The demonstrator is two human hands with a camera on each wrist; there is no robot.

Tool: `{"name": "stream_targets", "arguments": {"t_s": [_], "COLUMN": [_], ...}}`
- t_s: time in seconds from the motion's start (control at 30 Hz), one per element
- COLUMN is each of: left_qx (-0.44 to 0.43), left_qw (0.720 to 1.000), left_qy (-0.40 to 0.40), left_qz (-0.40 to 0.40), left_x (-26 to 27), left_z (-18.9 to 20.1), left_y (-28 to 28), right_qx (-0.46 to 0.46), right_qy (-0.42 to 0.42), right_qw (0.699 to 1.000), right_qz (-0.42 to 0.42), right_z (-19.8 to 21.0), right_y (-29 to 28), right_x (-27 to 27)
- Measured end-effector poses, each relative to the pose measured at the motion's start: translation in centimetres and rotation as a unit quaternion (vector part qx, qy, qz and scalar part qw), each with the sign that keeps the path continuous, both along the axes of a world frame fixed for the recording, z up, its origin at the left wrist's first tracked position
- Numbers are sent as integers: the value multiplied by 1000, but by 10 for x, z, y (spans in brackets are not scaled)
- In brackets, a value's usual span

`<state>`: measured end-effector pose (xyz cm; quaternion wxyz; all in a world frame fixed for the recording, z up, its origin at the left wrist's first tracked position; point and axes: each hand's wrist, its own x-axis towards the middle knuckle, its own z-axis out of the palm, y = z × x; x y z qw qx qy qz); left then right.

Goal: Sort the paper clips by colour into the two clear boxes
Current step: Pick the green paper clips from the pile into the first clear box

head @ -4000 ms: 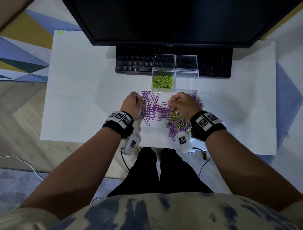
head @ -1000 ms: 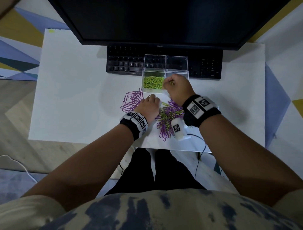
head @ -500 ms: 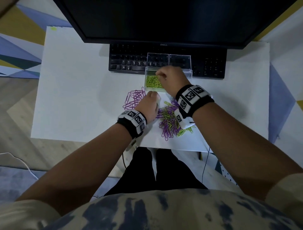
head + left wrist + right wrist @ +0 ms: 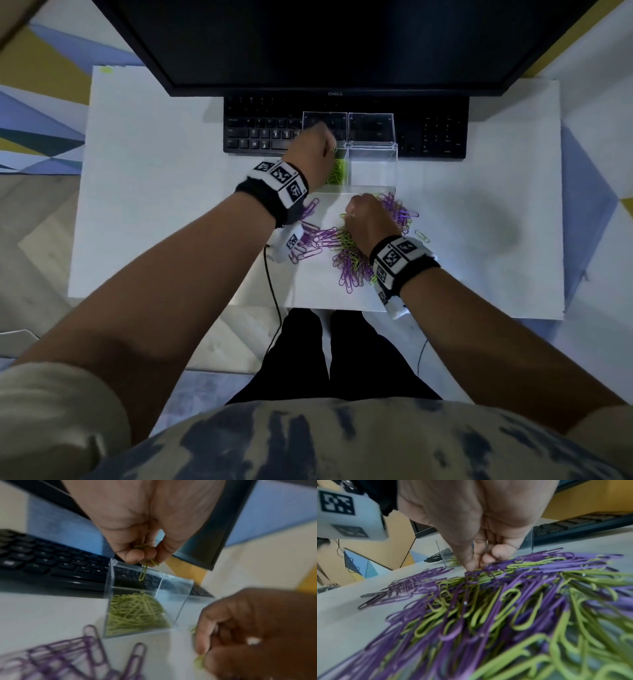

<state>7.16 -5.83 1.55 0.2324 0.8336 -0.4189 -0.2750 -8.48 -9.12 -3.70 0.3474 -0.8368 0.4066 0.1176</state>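
Two clear boxes stand side by side in front of the keyboard. The left box (image 4: 325,114) holds green paper clips (image 4: 137,612); the right box (image 4: 371,150) looks empty. My left hand (image 4: 317,147) hovers over the left box and pinches green clips, one of which (image 4: 143,573) dangles into the opening. My right hand (image 4: 363,219) is down on the mixed purple and green pile (image 4: 352,263), its fingertips (image 4: 469,566) pinching at a green clip at the pile's far edge. A separate group of purple clips (image 4: 311,240) lies to the left of the pile.
A black keyboard (image 4: 260,133) and a dark monitor (image 4: 325,41) stand behind the boxes on the white table (image 4: 154,205). One stray green clip (image 4: 422,236) lies right of the pile. A black cable (image 4: 274,291) hangs over the table's front edge.
The hands have swapped places. My right hand left the green box and came down to the pile, while my left hand rose from the pile to over the green box with green clips.
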Motion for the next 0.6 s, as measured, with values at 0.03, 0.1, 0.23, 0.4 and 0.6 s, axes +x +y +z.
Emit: {"name": "stream_targets", "arguments": {"t_s": [0.03, 0.1, 0.23, 0.4, 0.6], "left_qx": [22, 43, 32, -90, 13], "left_qw": [999, 994, 991, 988, 997], "left_qy": [-24, -54, -72, -116, -52], "left_qz": [-32, -80, -111, -44, -64], "left_x": [0, 1, 2, -5, -29], "left_z": [-3, -11, -18, -6, -34], "left_y": [-1, -1, 9, 43, 94], "right_qx": [-25, -60, -90, -64, 108], "right_qy": [0, 2, 3, -66, -138], "right_qw": [999, 997, 992, 993, 981], "right_qz": [27, 58, 83, 70, -79], "right_z": [-1, -1, -2, -8, 8], "right_y": [2, 4, 6, 3, -3], "right_x": [0, 0, -1, -6, -12]}}
